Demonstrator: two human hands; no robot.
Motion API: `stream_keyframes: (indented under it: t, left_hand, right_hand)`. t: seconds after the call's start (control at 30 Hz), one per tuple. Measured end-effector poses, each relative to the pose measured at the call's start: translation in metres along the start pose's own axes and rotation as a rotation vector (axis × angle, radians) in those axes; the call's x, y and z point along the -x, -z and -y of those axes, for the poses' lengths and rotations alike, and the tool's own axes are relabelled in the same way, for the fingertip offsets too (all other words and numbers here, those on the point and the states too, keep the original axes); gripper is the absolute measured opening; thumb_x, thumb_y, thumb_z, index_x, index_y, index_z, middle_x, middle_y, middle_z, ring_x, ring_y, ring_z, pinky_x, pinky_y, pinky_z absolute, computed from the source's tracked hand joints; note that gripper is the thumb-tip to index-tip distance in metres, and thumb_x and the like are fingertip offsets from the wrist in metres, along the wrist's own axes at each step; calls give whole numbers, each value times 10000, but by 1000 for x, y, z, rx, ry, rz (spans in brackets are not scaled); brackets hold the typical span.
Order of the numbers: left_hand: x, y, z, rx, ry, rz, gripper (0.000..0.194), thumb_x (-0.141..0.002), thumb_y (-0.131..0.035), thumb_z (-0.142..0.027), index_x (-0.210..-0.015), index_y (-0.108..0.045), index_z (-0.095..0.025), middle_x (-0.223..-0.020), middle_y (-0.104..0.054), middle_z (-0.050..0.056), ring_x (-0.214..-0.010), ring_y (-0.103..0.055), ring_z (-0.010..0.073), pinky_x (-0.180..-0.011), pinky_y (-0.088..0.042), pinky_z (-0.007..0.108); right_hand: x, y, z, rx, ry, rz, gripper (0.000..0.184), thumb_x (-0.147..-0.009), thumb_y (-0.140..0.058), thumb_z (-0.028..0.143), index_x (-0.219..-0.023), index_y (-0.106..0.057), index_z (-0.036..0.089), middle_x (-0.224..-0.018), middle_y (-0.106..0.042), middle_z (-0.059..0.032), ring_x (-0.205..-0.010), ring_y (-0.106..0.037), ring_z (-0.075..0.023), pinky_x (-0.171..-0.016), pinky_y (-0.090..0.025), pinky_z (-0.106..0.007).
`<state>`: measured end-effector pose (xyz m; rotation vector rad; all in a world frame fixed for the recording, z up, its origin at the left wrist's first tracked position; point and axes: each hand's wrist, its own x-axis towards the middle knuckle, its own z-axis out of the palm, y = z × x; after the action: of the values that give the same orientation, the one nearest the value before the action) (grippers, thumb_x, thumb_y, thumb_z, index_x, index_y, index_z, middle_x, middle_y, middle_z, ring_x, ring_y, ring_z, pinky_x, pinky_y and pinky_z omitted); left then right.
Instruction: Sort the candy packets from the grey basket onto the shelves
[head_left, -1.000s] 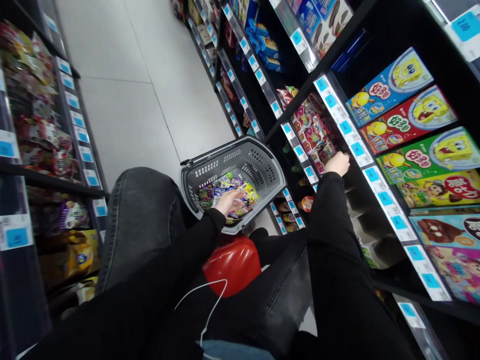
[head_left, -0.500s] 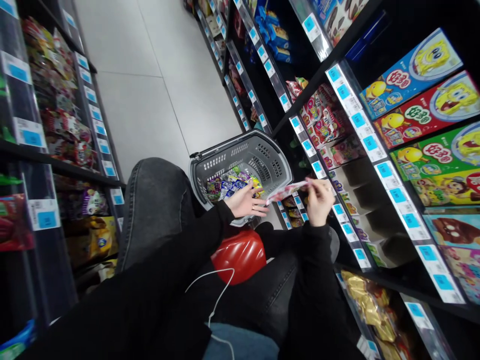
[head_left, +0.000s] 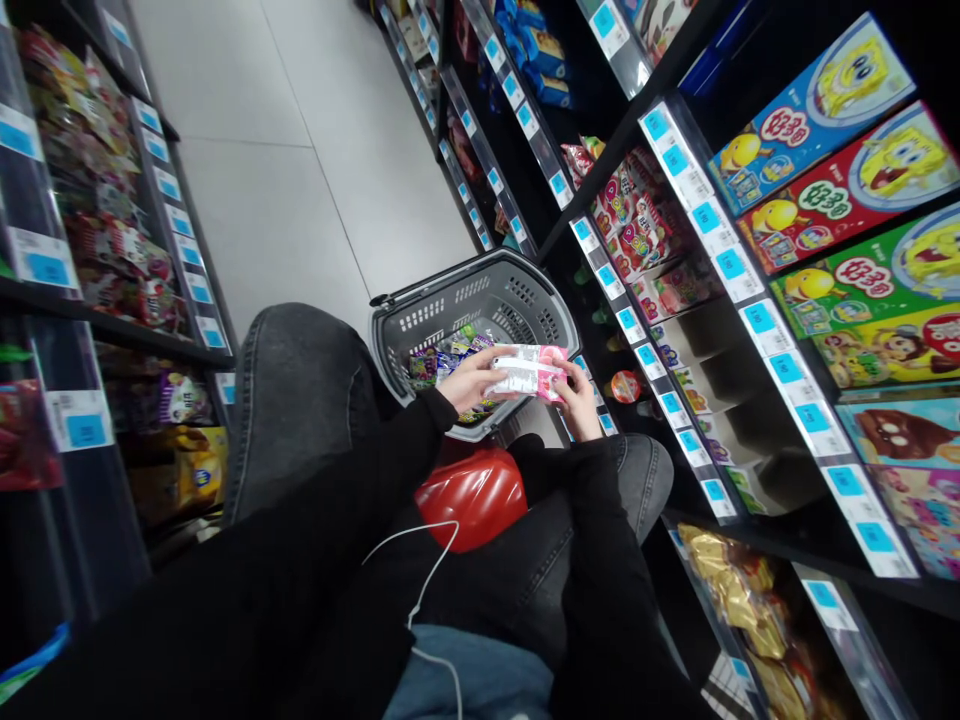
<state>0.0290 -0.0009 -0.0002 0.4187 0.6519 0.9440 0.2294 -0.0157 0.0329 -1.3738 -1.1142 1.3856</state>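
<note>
Two hands held one pink-and-white packet (head_left: 529, 372) between them as I watched through the head camera. I had the left hand (head_left: 471, 383) at the packet's left end, its forearm slanting up and rightward from the lower left and its fingers stretched toward the packet, parted just enough to take in the edge. The right hand (head_left: 579, 405) came in from the other side, forearm angled up and to the left over the thigh, wrist bent inward, fingers curled in a narrow pinch on the pink end. Whatever the fingers did underneath was hidden, so I could not tell how they pressed there.

The packet lay almost level across my view, pale side toward me, above the near right part of the grey basket (head_left: 442, 300). Small colourful packs (head_left: 456, 356) sat inside the basket, partly covered by the left hand. A glossy red object (head_left: 472, 500) rested between the legs, and to the right stood cartoon-printed boxes (head_left: 832, 200) on a shelf.
</note>
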Motion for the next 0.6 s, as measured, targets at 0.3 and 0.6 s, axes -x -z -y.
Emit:
stream_keyframes:
  t: [0.3,0.6]
  left_hand:
    - [0,-6,1,-141,-85,-95,415,-486,-780,-93,-871,-628,-118,-899,-611,39,-725,-633,192,-546,-587,345]
    - [-4,-4,4,-169,-88,-166,364,-432,-765,-78,-731,-564,-129,-750,-629,37,-622,-647,235,-489,-568,419]
  right_hand:
    - [-11,8,-15,-32,-11,4,284,-567,-747,267,-834,-713,176,-1001,-713,-68,-901,-642,-208,-844,-510,-352]
    - [-12,5,-19,42,13,-13,231,-576,-684,227,-796,-739,185,-831,-726,-25,-678,-605,-146,-692,-484,-276]
